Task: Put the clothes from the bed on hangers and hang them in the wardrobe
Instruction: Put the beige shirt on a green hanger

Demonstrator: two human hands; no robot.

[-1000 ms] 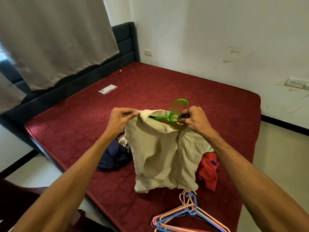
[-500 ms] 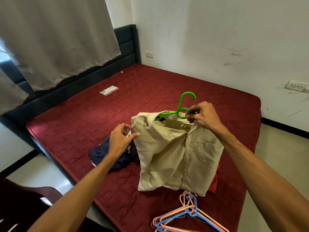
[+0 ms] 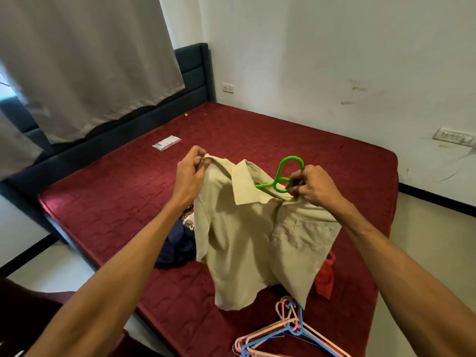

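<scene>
Shirt was held above bed, hanger hook out of the collar; left hand pinched 1 shoulder, right hand gripped hanger neck with collar; risk, judged: an unseated shoulder could slip off the hanger on release.

Single head-worn wide-angle view, angled forward and down. Close before lens: left hand, right hand; bed beyond them.
</scene>
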